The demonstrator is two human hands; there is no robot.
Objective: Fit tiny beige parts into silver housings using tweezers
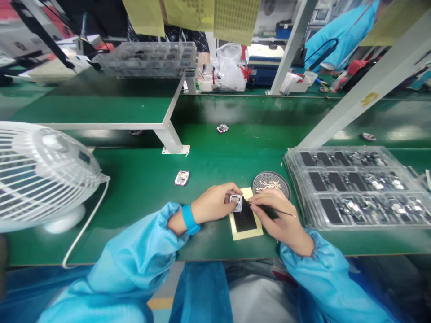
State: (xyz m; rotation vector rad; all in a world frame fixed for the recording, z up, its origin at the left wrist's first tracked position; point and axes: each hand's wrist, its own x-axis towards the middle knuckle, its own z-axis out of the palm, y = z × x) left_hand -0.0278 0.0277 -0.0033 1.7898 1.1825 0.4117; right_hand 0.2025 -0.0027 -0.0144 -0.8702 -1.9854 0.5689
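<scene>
Head view, looking down over a green bench: the left hand (215, 202) comes in from the lower left, wrist laid flat with a blue band just behind it, fingers curled and closed around a small silver metal part (236, 202), pinching it over the top edge of a black pad on a yellow backing card (245, 220). The right hand (278, 215) angles in from the lower right, its thumb and forefinger pressed together on thin dark tweezers (269, 209), the tip touching the part. Just behind the hands sits a round grey mesh dish (271, 183) of tiny pale pieces. To the right lies a stack of clear plastic trays (357, 186); well apart on the left, a similar silver part (182, 178) and a white fan (40, 172).
</scene>
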